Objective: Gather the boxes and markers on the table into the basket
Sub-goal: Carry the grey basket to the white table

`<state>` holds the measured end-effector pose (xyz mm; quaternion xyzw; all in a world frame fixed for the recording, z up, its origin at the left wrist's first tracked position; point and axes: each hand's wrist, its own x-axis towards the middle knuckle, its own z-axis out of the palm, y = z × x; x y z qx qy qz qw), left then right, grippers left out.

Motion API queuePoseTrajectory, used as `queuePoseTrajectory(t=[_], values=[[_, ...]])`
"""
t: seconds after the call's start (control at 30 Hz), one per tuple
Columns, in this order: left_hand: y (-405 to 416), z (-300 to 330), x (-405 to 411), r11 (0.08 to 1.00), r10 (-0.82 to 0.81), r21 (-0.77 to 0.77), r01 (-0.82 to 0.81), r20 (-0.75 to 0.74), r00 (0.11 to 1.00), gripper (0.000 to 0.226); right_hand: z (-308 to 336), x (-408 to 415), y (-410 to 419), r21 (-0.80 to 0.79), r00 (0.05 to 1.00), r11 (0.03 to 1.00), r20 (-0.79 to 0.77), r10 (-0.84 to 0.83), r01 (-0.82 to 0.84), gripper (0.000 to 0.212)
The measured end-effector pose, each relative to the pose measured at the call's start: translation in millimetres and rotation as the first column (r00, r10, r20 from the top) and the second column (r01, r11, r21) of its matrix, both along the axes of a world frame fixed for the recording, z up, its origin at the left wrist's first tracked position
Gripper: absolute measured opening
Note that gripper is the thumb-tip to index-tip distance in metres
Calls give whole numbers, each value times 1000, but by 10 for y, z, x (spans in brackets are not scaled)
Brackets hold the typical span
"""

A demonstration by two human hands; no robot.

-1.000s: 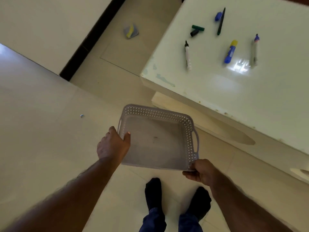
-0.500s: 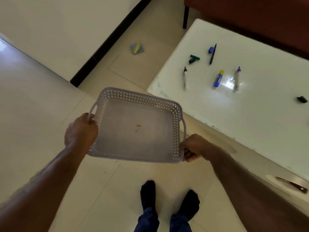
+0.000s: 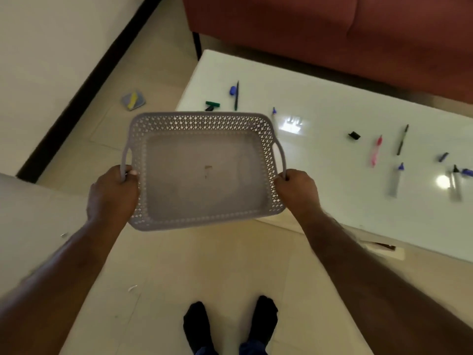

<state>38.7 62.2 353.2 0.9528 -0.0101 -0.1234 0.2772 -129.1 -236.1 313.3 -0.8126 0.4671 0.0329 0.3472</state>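
Single head view; looks steeply down; hands (image 3: 112,193) near

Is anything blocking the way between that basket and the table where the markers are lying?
Nothing visible does. The basket, gripped by the left hand and right hand, already hangs partly over the table corner; its far rim hides part of a marker.

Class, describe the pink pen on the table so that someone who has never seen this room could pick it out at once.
Start at the white table in front of the red sofa and look toward its right half. Among the scattered markers there, the pink pen lies between a small black cap and a thin dark pen. It is the only pink thing on the table.
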Motion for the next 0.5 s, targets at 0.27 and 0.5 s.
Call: queuePoseTrajectory(t=[0.27,0.5], values=[[-1353,-317,-274,950,-290,-116,289,4,957,34,-41,-727,-956,-152,959,947,13,-284,282,21],[-2262,-621,-444,873,-487,-87,480,-200,850,30,-183,-1249,-1521,-144,908,910,-108,-404,388,24]])
